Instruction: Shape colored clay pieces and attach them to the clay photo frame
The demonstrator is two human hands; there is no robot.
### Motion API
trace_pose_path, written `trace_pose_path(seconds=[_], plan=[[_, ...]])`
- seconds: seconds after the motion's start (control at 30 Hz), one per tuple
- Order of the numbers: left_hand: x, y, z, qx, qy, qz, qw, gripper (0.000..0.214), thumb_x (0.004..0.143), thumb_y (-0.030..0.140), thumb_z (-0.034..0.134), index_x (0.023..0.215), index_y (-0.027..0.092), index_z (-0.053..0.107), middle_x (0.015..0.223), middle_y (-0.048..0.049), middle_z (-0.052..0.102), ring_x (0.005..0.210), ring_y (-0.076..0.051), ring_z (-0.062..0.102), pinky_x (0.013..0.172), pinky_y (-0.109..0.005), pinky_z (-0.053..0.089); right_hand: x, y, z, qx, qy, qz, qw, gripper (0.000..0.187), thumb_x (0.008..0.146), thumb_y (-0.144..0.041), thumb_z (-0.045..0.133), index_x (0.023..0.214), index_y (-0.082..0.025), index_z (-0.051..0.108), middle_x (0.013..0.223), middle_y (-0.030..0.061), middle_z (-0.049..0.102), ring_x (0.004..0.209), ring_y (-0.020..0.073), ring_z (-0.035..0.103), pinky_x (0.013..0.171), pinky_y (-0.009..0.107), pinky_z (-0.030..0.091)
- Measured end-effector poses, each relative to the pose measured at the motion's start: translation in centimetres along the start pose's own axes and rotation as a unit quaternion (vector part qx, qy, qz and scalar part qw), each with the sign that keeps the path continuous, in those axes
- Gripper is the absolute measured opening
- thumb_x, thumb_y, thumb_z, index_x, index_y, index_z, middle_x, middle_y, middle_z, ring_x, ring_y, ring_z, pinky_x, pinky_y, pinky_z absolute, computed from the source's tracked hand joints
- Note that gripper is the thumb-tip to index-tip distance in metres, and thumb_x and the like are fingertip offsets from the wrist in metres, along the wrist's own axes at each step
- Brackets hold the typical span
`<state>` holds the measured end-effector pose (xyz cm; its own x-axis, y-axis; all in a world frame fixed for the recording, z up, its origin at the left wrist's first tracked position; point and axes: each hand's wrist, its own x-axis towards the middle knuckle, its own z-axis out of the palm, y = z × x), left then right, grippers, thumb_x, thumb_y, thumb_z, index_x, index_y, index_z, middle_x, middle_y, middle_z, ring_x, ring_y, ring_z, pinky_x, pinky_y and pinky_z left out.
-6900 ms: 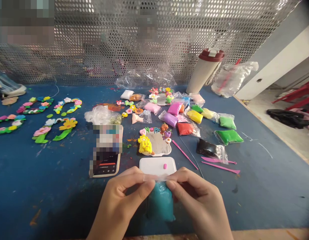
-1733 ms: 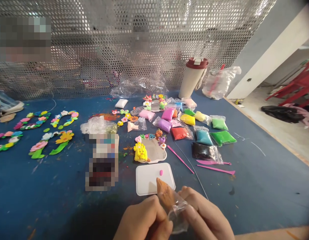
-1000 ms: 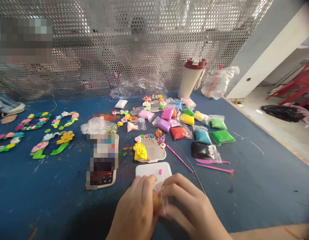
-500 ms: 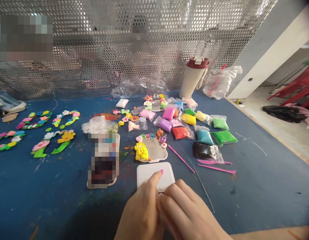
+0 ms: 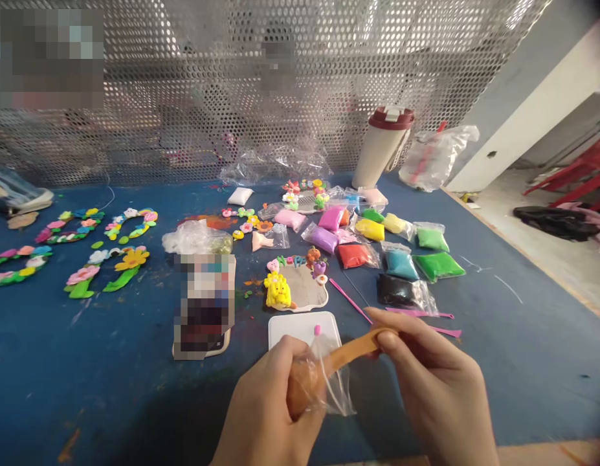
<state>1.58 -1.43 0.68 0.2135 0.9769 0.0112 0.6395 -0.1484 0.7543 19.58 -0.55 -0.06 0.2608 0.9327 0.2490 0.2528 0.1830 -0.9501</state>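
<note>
My left hand (image 5: 275,401) is closed around a small clear bag (image 5: 339,388) with a lump of orange clay inside. A stretched strip of orange clay (image 5: 355,347) runs out of the bag's mouth to my right hand (image 5: 430,375), which pinches its far end between thumb and fingers. Just beyond the hands lies a white board (image 5: 300,323), partly covered by my left hand, with a small pink piece of clay (image 5: 318,330) on it. Behind the board is a wavy-edged mirror (image 5: 307,288) decorated with a yellow clay figure (image 5: 279,290) and small letters.
Several bags of coloured clay, such as a red one (image 5: 355,255) and a black one (image 5: 399,290), lie to the right. A pink tool (image 5: 351,299) is near the mirror. A phone (image 5: 207,310) lies left; a tumbler (image 5: 382,149) stands at the back beside a perforated metal screen (image 5: 183,97).
My hands, close together before, have moved apart. Orange clay now shows in the bag in my left hand, and my right hand has drawn a strip of it out to the right.
</note>
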Motion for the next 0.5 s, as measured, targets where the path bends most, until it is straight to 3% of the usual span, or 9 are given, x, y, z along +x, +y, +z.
trace_pose_path(seconds=[0.1, 0.23, 0.37, 0.43, 0.5], plan=[[0.1, 0.0, -0.1, 0.006, -0.006, 0.002, 1.000, 0.008, 0.081, 0.020, 0.052, 0.089, 0.022, 0.053, 0.076, -0.0007, 0.066, 0.070, -0.019, 0.063, 0.052, -0.024, 0.044, 0.1, -1.0, 0.4, 0.035, -0.045, -0.035, 0.998, 0.011, 0.080, -0.017, 0.069, 0.081, -0.027, 0.070, 0.070, -0.0051, 0.070, 0.061, 0.0098, 0.065, 0.055, 0.014, 0.052], [0.3, -0.3, 0.0, 0.026, -0.013, 0.051, 0.998, 0.004, 0.084, 0.019, 0.052, 0.087, 0.022, 0.052, 0.078, -0.0017, 0.066, 0.073, -0.019, 0.064, 0.055, -0.024, 0.046, 0.0, -2.1, 0.7, -0.010, -0.160, -0.099, 0.982, 0.012, 0.080, -0.012, 0.067, 0.076, -0.023, 0.065, 0.071, -0.0030, 0.069, 0.065, 0.0105, 0.065, 0.061, 0.016, 0.052], [0.7, -0.5, 0.4, 0.090, 0.054, 0.174, 0.979, 0.011, 0.080, 0.010, 0.048, 0.080, 0.020, 0.051, 0.069, -0.0018, 0.062, 0.064, -0.018, 0.060, 0.048, -0.024, 0.040, -0.7, -2.4, 1.1, -0.072, -0.239, -0.136, 0.959, 0.014, 0.087, -0.011, 0.059, 0.077, -0.021, 0.061, 0.069, -0.0019, 0.067, 0.062, 0.0095, 0.064, 0.058, 0.016, 0.050], [0.8, -0.4, 0.6, 0.114, 0.096, 0.238, 0.960, 0.015, 0.080, 0.008, 0.042, 0.076, 0.020, 0.050, 0.062, -0.0007, 0.057, 0.056, -0.017, 0.055, 0.047, -0.026, 0.038, -1.1, -2.5, 1.1, -0.105, -0.270, -0.167, 0.943, 0.013, 0.092, -0.020, 0.055, 0.081, -0.020, 0.062, 0.070, -0.0002, 0.066, 0.061, 0.0108, 0.063, 0.055, 0.018, 0.049], [0.7, -0.2, 0.6, 0.123, 0.109, 0.261, 0.951, 0.020, 0.080, 0.005, 0.039, 0.072, 0.020, 0.050, 0.059, 0.0001, 0.055, 0.052, -0.016, 0.053, 0.046, -0.025, 0.036, -1.3, -2.5, 0.5, -0.115, -0.313, -0.211, 0.919, 0.017, 0.094, -0.032, 0.052, 0.089, -0.020, 0.064, 0.073, 0.0019, 0.068, 0.063, 0.0137, 0.064, 0.056, 0.023, 0.050]])
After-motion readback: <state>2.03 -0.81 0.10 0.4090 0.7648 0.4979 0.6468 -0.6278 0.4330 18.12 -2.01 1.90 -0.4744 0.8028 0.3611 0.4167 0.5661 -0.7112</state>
